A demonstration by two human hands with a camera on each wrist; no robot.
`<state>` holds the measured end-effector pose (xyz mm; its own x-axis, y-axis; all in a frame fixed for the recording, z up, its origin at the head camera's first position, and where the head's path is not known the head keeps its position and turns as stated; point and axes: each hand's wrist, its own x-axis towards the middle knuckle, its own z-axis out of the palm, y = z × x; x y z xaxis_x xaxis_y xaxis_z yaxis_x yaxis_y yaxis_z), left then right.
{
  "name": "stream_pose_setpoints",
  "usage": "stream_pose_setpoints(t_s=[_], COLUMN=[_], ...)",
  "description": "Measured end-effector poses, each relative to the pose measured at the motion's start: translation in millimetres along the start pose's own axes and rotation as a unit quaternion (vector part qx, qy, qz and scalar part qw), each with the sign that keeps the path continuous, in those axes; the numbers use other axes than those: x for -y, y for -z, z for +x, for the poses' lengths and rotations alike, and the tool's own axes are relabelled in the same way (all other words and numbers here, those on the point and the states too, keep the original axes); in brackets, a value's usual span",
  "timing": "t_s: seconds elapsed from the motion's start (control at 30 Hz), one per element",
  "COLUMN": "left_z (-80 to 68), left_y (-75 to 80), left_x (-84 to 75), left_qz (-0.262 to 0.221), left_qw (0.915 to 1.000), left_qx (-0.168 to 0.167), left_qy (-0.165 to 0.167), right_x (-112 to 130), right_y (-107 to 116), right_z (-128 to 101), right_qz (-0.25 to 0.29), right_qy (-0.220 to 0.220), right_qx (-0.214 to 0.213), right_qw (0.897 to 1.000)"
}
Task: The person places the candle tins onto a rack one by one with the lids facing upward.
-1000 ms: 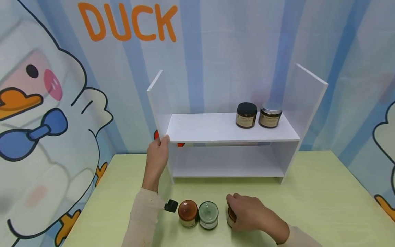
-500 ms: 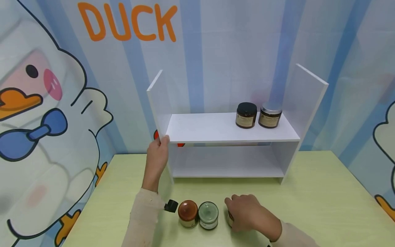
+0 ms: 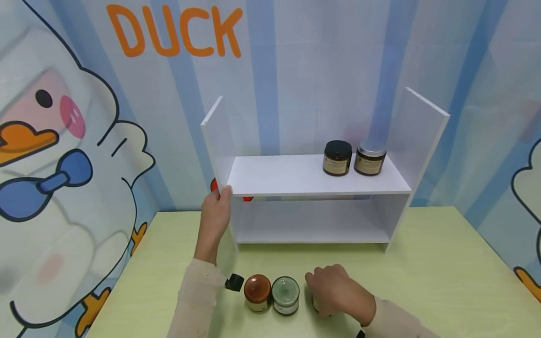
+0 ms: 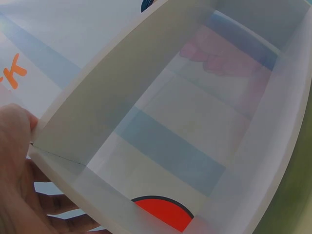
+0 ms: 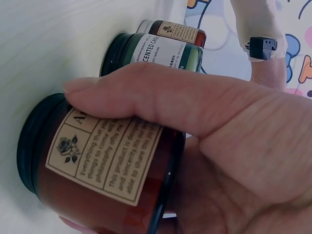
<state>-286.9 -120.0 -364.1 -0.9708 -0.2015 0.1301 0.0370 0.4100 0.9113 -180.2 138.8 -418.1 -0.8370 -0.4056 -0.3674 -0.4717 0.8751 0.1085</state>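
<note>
My left hand (image 3: pixel 214 213) grips the left side panel of a white two-tier shelf (image 3: pixel 274 176), thumb at the front edge and fingers behind the panel. My right hand (image 3: pixel 336 292) holds an amber scented-candle jar (image 5: pixel 97 161) low over the table; in the head view the hand covers most of it. The right wrist view shows its cream label, with the dark lid towards the tabletop. To its left stand a green candle jar (image 3: pixel 285 295) and a brown candle jar (image 3: pixel 257 292), side by side, glass bottoms up.
On the upper tier, towards the right, stand a black-lidded jar (image 3: pixel 337 159) and a silver-lidded jar (image 3: pixel 370 160). The shelf's tall right panel (image 3: pixel 418 136) rises beside them. A duck-print curtain (image 3: pixel 317 70) hangs behind the pale green table (image 3: pixel 444 267).
My right hand has shifted slightly left towards the green jar, with the amber jar in its grip. My left hand and the shelf have stayed in place.
</note>
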Motion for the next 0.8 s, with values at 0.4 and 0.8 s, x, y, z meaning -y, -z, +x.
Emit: stream_pose_setpoints(t_s=[0.4,0.8], left_z=[0.1,0.2], left_y=[-1.1,-1.1], left_x=[-0.9,-1.0], left_qz=[-0.007,0.0], left_qw=[0.9999,1.0], left_qx=[0.003,0.001], left_qy=[0.01,0.008], right_x=[8.1,9.4], right_y=[-1.2,-1.1], right_z=[2.2,2.7], right_qz=[-0.053,-0.068], right_qy=[-0.007,-0.007], right_qx=[-0.016,-0.018], right_qw=[0.998,0.997])
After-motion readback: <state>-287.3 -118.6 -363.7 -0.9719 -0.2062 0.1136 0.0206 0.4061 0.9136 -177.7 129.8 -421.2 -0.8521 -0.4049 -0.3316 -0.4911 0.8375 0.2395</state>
